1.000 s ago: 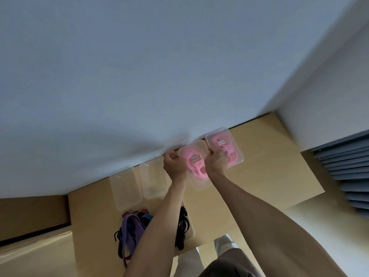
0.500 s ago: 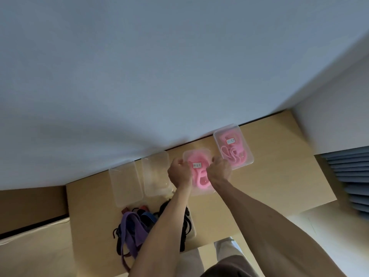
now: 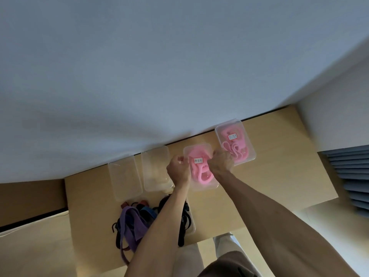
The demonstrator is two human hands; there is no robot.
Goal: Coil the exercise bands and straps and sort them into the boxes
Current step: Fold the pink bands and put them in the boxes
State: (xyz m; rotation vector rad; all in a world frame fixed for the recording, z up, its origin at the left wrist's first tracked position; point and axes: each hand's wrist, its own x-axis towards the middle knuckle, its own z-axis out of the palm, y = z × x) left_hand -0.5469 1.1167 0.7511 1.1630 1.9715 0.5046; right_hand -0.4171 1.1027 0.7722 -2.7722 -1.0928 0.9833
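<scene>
A clear box (image 3: 200, 166) packed with coiled pink bands (image 3: 201, 172) sits mid-desk, near the wall, with a white label (image 3: 198, 160) on its lid. Both hands close on it from either side: the left hand (image 3: 178, 169) curls its fingers around the box's left edge, and the right hand (image 3: 221, 163) curls over the right edge; whether they press the lid down or simply hold the box cannot be told.

Just to the right, a second labelled box (image 3: 235, 143) also holds pink bands. To the left stand two more clear boxes, one (image 3: 156, 168) just beside the left hand and another (image 3: 124, 179) beyond it; their contents are too faint to make out.

Nearer the person, a tangle of unsorted gear lies on the desk (image 3: 269, 176): a purple strap (image 3: 132, 222), black straps (image 3: 184, 218) and a blue one (image 3: 148, 211), partly hidden under the left forearm.

The box looks light, thin-walled and a little flexible, likely to bow or slip if squeezed hard, so a grip on the long edges near the rim seems safest. The bands inside look soft and springy and may push the lid back up. The straps, limp and intertwined, will probably need teasing apart before coiling.
</scene>
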